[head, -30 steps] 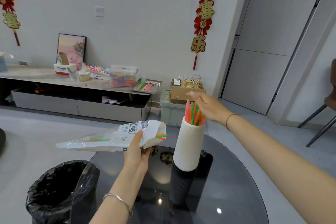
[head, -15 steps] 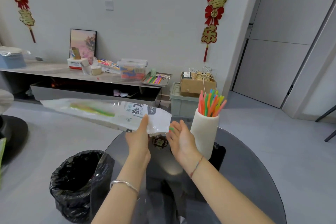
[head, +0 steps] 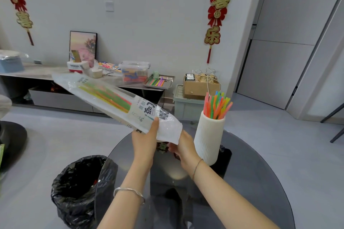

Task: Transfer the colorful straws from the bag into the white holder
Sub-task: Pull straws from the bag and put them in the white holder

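White printed plastic bag [head: 149,112] is gripped by left hand [head: 145,141]; right hand [head: 186,147] sits beneath its mouth, grip not discernible.

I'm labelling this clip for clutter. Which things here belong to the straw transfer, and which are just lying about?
In the job: bag, gripped by the left hand; straws inside it; right hand at its mouth; white holder, already holding others.
Lying about: black bin, clear plastic box, metal tray, cardboard box, framed picture.
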`<move>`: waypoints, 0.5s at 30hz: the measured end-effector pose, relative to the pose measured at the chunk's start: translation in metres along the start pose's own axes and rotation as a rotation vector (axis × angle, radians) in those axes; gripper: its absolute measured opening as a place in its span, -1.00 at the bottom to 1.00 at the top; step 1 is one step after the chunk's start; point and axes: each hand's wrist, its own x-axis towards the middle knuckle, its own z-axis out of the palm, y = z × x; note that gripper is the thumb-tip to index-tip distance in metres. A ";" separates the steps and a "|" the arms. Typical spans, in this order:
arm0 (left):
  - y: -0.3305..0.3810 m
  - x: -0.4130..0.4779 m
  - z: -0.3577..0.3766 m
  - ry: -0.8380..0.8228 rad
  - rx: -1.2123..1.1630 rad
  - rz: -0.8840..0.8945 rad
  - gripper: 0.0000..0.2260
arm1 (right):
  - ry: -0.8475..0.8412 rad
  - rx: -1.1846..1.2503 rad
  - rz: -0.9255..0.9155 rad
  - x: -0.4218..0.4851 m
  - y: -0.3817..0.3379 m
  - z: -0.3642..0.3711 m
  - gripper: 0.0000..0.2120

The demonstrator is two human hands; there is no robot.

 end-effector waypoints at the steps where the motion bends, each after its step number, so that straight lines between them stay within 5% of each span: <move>1: 0.000 0.000 0.001 0.000 -0.018 -0.007 -0.65 | 0.038 -0.126 -0.064 0.001 0.001 -0.003 -0.80; 9: -0.002 0.001 0.004 0.084 -0.212 -0.114 -0.66 | 0.061 -0.377 -0.412 0.005 -0.018 -0.024 -0.79; 15: 0.003 0.011 -0.008 0.155 -0.413 -0.190 -0.63 | 0.095 -0.434 -0.507 0.006 -0.039 -0.047 -0.74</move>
